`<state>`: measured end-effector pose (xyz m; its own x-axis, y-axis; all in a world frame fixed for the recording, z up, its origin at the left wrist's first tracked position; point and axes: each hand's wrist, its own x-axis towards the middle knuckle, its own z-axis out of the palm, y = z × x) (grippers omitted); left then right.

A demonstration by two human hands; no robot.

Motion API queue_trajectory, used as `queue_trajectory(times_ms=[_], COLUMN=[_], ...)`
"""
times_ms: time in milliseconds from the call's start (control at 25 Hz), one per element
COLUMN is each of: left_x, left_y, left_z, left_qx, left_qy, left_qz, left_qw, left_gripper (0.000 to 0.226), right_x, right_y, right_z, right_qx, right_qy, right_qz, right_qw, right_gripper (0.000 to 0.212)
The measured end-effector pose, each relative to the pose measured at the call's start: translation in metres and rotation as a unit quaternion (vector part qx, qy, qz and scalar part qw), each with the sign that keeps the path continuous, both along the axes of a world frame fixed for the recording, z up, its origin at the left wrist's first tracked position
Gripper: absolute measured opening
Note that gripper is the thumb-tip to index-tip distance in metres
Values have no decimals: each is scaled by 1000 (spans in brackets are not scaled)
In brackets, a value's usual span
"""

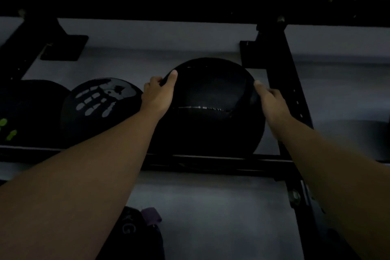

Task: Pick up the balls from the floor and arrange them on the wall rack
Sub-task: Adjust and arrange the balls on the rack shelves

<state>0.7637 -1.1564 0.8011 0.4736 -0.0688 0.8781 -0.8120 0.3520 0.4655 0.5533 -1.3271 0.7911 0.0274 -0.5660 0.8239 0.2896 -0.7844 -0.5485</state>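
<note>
Ball point(213, 110) on rack point(211, 160) between left grip point(158, 95) and right grip point(272, 103).

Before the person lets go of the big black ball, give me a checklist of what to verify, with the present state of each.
1. Both hands on the ball: ok. Left hand and right hand flank the black ball.
2. Ball over the rack rail: ok.
3. Ball fully seated, weight off the hands: cannot tell.
4. Clear of the handprint ball: cannot tell; the left hand sits between them.
5. Clear of the right upright: cannot tell; too dark.
</note>
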Motion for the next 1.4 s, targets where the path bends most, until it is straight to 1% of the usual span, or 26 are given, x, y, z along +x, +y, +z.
queue_trajectory(times_ms=[120, 160, 240, 320, 400, 480, 640, 680, 760, 800, 840, 880, 920, 1000, 1080, 1160, 1280, 1400], left_x=[17, 24, 34, 38, 39, 37, 35, 34, 29, 26, 21, 16, 10, -4, -20, -34, -58, -75], left_y=[-18, -23, -32, -37, -39, -38, -28, -23, -11, -4, 3, 10, 19, 40, 61, 77, 95, 112], left_z=[13, 15, 18, 21, 24, 22, 5, 0, -8, -11, -14, -17, -22, -31, -41, -52, -68, -84], left_qx=[-35, -55, -83, -89, -81, -84, -81, -74, -78, -96, -116, -125, -114, -64, -49, -66, -74, -72], left_qy=[-6, -10, -14, -7, 2, 5, 3, -1, -8, -9, -3, 7, 13, 22, 39, 46, 29, 26], left_qz=[-59, -77, -96, -89, -69, -63, -92, -113, -171, -197, -219, -246, -288, -383, -418, -417, -417, -435], left_qw=[998, 995, 992, 992, 994, 994, 992, 991, 982, 976, 969, 961, 951, 921, 906, 906, 905, 897], left_gripper=[97, 99, 101, 107, 105, 94, 80, 75, 68, 67, 64, 65, 71, 81, 78, 73, 69, 66], right_x=[19, 26, 35, 38, 39, 37, 28, 24, 14, 9, 2, -4, -11, -26, -39, -53, -75, -96], right_y=[-31, -40, -53, -60, -60, -57, -40, -33, -21, -15, -6, 4, 15, 35, 50, 61, 85, 112], right_z=[17, 21, 28, 34, 33, 30, 14, 11, 7, 7, 7, 7, 6, 2, -7, -21, -52, -80], right_qx=[25, 22, 15, 10, 2, 0, -6, -7, -13, -22, -34, -45, -51, -49, -38, -30, -4, 8], right_qy=[-15, -22, -42, -59, -69, -61, -55, -54, -46, -46, -56, -75, -91, -96, -84, -85, -116, -142], right_qz=[105, 140, 198, 233, 229, 222, 220, 214, 198, 196, 196, 189, 178, 182, 223, 249, 261, 265], right_qw=[994, 990, 979, 971, 971, 973, 974, 975, 979, 979, 978, 978, 978, 977, 970, 964, 958, 954], right_gripper=[84, 78, 58, 51, 50, 51, 51, 54, 74, 85, 92, 96, 100, 104, 95, 84, 80, 69])
